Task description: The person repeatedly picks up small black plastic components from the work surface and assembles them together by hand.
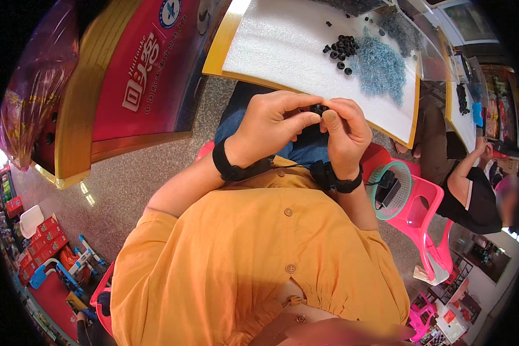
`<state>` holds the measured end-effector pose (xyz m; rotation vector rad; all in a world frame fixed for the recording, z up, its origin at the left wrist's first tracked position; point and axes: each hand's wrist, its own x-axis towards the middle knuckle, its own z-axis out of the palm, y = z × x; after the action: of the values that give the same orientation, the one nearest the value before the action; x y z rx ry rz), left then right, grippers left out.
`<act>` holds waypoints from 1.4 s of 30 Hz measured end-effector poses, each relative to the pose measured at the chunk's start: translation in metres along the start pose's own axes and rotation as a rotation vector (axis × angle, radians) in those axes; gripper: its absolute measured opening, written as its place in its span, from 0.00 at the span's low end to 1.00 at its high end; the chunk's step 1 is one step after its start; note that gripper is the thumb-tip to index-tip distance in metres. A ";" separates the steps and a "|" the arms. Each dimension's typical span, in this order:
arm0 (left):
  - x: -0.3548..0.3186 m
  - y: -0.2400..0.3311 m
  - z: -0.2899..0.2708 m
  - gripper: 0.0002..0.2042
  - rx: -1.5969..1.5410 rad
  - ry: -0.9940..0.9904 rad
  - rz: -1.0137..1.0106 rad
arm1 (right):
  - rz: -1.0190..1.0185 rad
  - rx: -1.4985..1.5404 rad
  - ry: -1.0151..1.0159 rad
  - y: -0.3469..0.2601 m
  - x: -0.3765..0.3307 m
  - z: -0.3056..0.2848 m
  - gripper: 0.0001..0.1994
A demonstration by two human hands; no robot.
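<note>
Two hands: met over the person's lap, just in front of the table edge, fingertips pressed together on one small black part (317, 108).
Left hand (271, 128): fingers curled, thumb and forefinger pinched shut on the black part from the left; a black strap circled the wrist.
Right hand (345, 134): thumb and forefinger closed on the same black part from the right; a black strap with a small box sat on that wrist too.
Black part: held between both hands, touching fingertips of each, well clear of the table top; its exact shape was too small to tell.
Table (282, 52): white foam sheet with a yellow border, just beyond the hands.
Black pieces (341, 47): a small heap on the foam sheet, a few strays near it.
Blue pieces (380, 69): a wider pile lying just beside the black heap.
Pink chair (424, 213): to the person's right, bearing a green mesh basket (406, 190).
Another person (470, 190): seated further right, in a dark top.
</note>
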<state>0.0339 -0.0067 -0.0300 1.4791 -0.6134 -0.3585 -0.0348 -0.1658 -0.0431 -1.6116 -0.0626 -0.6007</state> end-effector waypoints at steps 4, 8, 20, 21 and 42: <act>0.000 -0.001 0.000 0.14 0.014 0.000 0.035 | -0.042 0.044 0.031 0.008 -0.004 0.004 0.06; 0.001 -0.002 0.003 0.12 -0.018 0.063 0.036 | -0.017 0.153 0.067 0.013 -0.006 0.011 0.07; 0.007 -0.007 -0.006 0.15 0.191 0.013 0.385 | 0.654 0.759 -0.254 0.012 0.008 -0.011 0.16; 0.008 -0.006 -0.006 0.15 0.185 -0.004 0.414 | 0.653 0.759 -0.253 0.011 0.008 -0.011 0.16; 0.017 -0.012 -0.021 0.13 0.168 -0.155 0.361 | 0.772 0.706 -0.265 0.002 0.004 -0.010 0.16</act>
<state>0.0616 -0.0011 -0.0387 1.4723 -1.0374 -0.1426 -0.0341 -0.1762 -0.0432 -0.8998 0.1373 0.2313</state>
